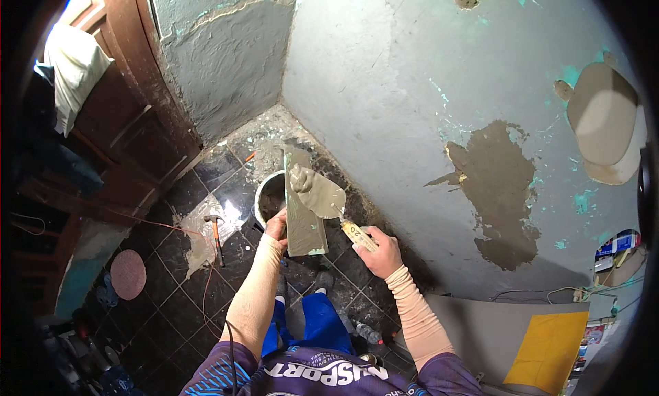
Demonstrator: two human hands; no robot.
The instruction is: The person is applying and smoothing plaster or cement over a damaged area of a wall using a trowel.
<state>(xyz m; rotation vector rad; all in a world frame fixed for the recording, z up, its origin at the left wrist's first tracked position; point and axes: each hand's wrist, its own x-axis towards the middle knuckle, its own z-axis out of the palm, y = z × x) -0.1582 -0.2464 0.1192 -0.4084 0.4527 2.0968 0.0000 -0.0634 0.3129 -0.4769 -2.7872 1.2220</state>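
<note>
Head view: the right hand, its arm stretched forward, grips the trowel; the left hand holds the board.

A person in a purple jersey holds a plaster-smeared board at its left edge with the left hand while the right hand grips a trowel, its blade heaped with wet grey plaster over the board. I see a bucket just beside them, a hammer on the dark tiles, and a rough brown patch marking the grey wall to the right.
</note>
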